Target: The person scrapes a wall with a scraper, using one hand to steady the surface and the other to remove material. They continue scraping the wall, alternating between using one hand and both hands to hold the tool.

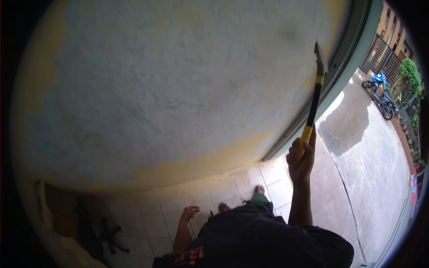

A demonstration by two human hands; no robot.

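Rough plaster wall (170,89) fills most of the view. It is grey-blue and mottled where the coat is gone, with flaky yellow paint left along its lower and left edges. Below it lies a floor of pale square tiles (156,223), which gives way on the right to smooth grey concrete (375,169).

The right hand (300,156) is raised, fingers wrapped tight round the lower yellow end of a long hammer (314,100). Its slim shaft is banded black and yellow and runs up and slightly right from the fist. The dark metal head touches the wall near the grey door frame (353,49), well above the grip.

The left hand (191,211) hangs low beside the body, fingers loosely curled, holding nothing.

A dark shirt (268,241) bears orange-red characters at its lower edge, something like "12.1", cut off and not fully readable.

A blue motorbike (380,91) stands far right, near a green bush (410,73).
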